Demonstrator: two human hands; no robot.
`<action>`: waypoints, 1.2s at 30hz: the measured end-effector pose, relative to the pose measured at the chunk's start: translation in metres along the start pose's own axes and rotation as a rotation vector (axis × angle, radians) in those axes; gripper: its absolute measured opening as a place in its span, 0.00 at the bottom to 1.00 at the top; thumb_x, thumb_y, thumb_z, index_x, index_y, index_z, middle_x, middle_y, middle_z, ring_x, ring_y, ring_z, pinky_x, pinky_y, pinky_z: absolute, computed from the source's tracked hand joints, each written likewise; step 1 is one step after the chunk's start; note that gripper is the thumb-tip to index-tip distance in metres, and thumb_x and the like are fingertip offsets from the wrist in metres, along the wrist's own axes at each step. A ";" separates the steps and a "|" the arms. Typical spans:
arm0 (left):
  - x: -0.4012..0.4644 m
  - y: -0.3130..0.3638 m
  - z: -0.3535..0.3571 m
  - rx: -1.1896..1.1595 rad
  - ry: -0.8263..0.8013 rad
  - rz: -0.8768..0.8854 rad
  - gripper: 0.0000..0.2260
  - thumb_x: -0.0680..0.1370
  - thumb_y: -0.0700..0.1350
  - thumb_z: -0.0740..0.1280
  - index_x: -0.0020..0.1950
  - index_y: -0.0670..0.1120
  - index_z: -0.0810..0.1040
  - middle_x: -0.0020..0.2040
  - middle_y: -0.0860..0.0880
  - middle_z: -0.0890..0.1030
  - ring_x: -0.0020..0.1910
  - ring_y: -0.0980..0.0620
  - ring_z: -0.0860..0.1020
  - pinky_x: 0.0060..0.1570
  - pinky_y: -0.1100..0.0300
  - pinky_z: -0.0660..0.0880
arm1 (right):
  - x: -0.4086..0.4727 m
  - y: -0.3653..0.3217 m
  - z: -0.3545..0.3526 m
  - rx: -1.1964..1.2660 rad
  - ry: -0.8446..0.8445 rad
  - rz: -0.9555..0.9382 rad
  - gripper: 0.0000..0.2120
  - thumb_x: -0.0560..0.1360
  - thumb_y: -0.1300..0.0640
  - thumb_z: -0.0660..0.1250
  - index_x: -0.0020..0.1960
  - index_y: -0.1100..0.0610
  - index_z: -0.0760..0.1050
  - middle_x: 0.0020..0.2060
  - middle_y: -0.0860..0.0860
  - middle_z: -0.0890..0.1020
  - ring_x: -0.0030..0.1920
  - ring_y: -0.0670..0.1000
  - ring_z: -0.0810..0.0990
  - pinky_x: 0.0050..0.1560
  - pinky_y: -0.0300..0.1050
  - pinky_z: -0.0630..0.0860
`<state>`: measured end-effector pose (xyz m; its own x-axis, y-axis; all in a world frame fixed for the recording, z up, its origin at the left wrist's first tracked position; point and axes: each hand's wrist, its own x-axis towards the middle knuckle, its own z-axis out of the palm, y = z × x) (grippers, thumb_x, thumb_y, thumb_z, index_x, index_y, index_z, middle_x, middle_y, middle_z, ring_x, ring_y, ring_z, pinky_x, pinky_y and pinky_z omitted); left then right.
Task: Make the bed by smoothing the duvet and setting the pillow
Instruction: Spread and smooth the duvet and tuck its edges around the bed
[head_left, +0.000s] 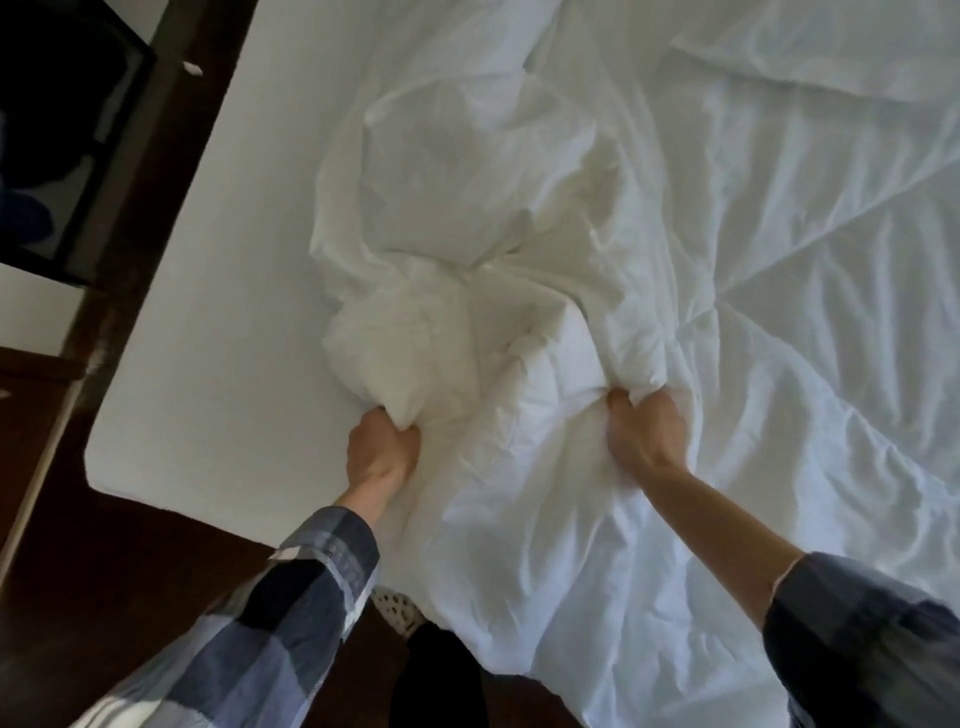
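A white duvet (727, 291) lies crumpled over the bed, bunched into a thick heap near the left side. My left hand (382, 447) is shut on a puffy fold of the duvet near the mattress edge. To its right, my right hand (641, 431) grips another bunched fold, fingers buried in the cloth. A white pillow (831, 47) lies at the far right top. The bare white mattress (218, 312) shows on the left where the duvet does not reach.
A dark wooden bed frame (156, 171) runs along the mattress's left side. Dark floor (104, 561) lies below the mattress corner. A dark piece of furniture (67, 130) stands at the far left. The duvet's lower edge hangs over the near side of the bed.
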<state>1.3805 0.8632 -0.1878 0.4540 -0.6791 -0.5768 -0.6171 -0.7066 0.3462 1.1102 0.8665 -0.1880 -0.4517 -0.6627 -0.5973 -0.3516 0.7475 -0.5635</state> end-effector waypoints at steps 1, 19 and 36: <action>0.011 -0.013 -0.020 0.039 0.020 0.017 0.04 0.78 0.41 0.63 0.50 0.47 0.77 0.45 0.47 0.79 0.44 0.45 0.78 0.45 0.55 0.76 | -0.011 -0.006 0.008 -0.002 -0.009 -0.047 0.22 0.78 0.50 0.62 0.66 0.62 0.68 0.57 0.59 0.78 0.58 0.62 0.77 0.54 0.49 0.72; 0.161 -0.229 -0.228 0.139 0.053 0.035 0.12 0.81 0.47 0.66 0.59 0.40 0.80 0.57 0.38 0.82 0.55 0.35 0.79 0.48 0.53 0.71 | -0.189 -0.060 0.293 -0.591 -0.198 -0.343 0.47 0.72 0.47 0.66 0.79 0.64 0.44 0.79 0.60 0.49 0.79 0.60 0.49 0.77 0.55 0.53; 0.224 -0.248 -0.310 0.052 0.092 -0.206 0.46 0.66 0.64 0.78 0.75 0.41 0.66 0.71 0.38 0.73 0.66 0.35 0.74 0.64 0.39 0.73 | -0.187 -0.039 0.308 -0.818 -0.316 -0.326 0.45 0.71 0.44 0.68 0.77 0.58 0.48 0.78 0.58 0.47 0.77 0.63 0.47 0.75 0.63 0.53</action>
<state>1.8341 0.8249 -0.1737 0.6292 -0.5384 -0.5605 -0.5365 -0.8227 0.1880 1.4607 0.9472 -0.2295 -0.0275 -0.7364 -0.6760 -0.9438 0.2419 -0.2251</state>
